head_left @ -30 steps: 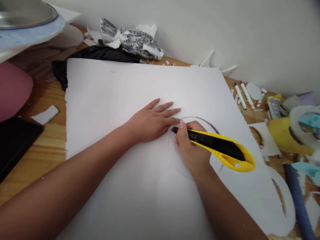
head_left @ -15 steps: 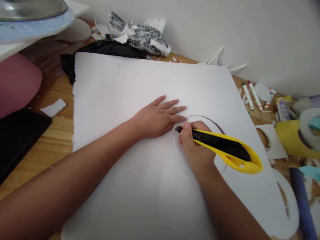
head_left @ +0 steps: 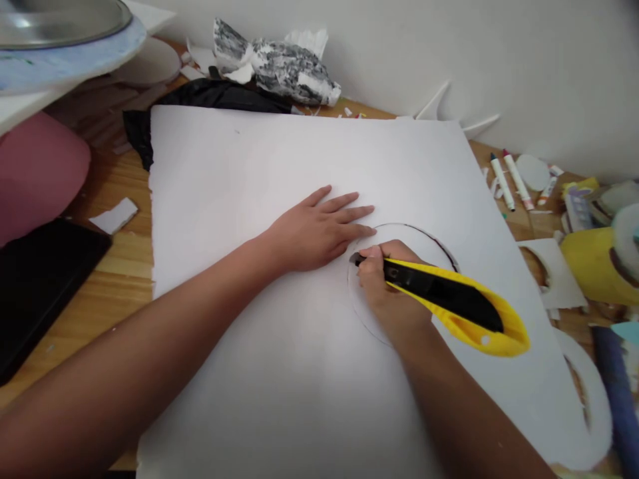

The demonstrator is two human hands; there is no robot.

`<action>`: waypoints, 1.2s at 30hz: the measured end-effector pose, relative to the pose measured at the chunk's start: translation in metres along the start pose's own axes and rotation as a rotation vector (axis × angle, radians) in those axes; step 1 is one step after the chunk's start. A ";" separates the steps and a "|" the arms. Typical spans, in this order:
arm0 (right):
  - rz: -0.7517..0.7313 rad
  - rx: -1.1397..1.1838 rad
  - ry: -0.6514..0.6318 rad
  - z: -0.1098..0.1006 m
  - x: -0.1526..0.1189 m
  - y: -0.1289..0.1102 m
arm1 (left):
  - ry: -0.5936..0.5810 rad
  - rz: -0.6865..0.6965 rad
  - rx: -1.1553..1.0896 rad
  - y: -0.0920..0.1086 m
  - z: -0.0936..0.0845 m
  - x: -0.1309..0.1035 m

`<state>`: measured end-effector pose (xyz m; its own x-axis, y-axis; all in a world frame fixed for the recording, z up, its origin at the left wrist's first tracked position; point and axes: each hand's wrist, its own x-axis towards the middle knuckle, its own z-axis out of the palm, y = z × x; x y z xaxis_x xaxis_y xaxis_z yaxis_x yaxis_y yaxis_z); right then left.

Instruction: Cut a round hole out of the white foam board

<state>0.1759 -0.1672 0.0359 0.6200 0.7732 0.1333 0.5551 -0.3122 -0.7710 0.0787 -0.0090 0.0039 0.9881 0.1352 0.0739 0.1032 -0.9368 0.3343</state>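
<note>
A large white board (head_left: pixel 239 173) lies flat across the wooden table, with a circle outline (head_left: pixel 433 237) drawn on its right half; the upper right arc is darker. My left hand (head_left: pixel 319 233) presses flat on the board with fingers spread, the fingertip nearest me touching the circle's upper left edge. Inside the circle, my right hand (head_left: pixel 394 279) grips a yellow and black utility knife (head_left: pixel 449 296). Its blade end points left, at the circle's left line, just below my left hand. Whether the tip has gone into the board I cannot tell.
Behind the board are a black plastic bag (head_left: pixel 200 93) and a grey-and-white painted fish-like shape (head_left: pixel 284 66). Markers (head_left: pixel 516 179), a yellow container (head_left: pixel 594 266) and a white ring-shaped offcut (head_left: pixel 594 392) sit at right. On the left are a pink object (head_left: pixel 40 173) and a black slab (head_left: pixel 44 293).
The view has shifted slightly. My right hand and the knife stay at nearly the same spot on the circle, the handle tilting a little lower. My left hand keeps its place.
</note>
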 end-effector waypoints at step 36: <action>-0.664 -0.173 -0.068 -0.005 -0.005 0.023 | 0.010 -0.001 -0.068 0.002 -0.001 0.000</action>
<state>0.1881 -0.1816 0.0209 0.0843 0.8624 0.4992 0.8893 0.1608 -0.4280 0.0789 -0.0107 0.0054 0.9867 0.1397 0.0831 0.0958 -0.9126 0.3974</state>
